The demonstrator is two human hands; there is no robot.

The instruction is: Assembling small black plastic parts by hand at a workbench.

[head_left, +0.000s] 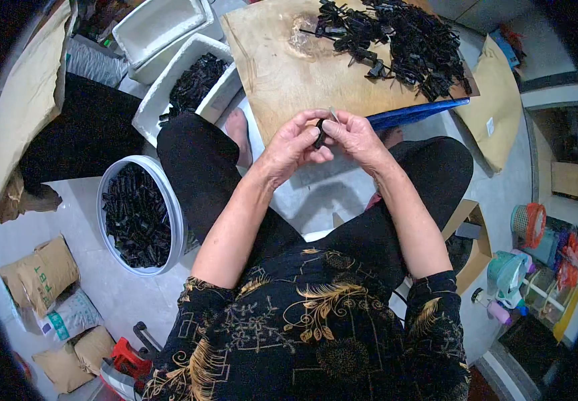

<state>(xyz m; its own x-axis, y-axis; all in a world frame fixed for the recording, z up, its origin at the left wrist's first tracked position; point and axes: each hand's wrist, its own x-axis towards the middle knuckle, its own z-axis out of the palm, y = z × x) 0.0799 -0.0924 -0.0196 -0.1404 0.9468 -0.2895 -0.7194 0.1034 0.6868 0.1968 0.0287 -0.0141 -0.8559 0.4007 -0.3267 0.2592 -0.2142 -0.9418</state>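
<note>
Just off the near edge of a wooden board (262,73), my two hands meet over my lap. My left hand (291,146) pinches a small black plastic part (319,134) between thumb and fingers. Against that part presses the thumb of my right hand (358,139), whose fingers are closed. A thin, pale, blade-like strip (333,114) sticks up from the right fingers; its kind is too small to make out. Many black plastic pieces (396,43), some joined to thin stems, lie heaped on the board's far right.
Left of my knee stands a round white bucket (180,220) full of black parts. Behind it, a white foam box (147,110) holds more. A cardboard box (481,250) is at right. Several packages (45,274) lie at lower left.
</note>
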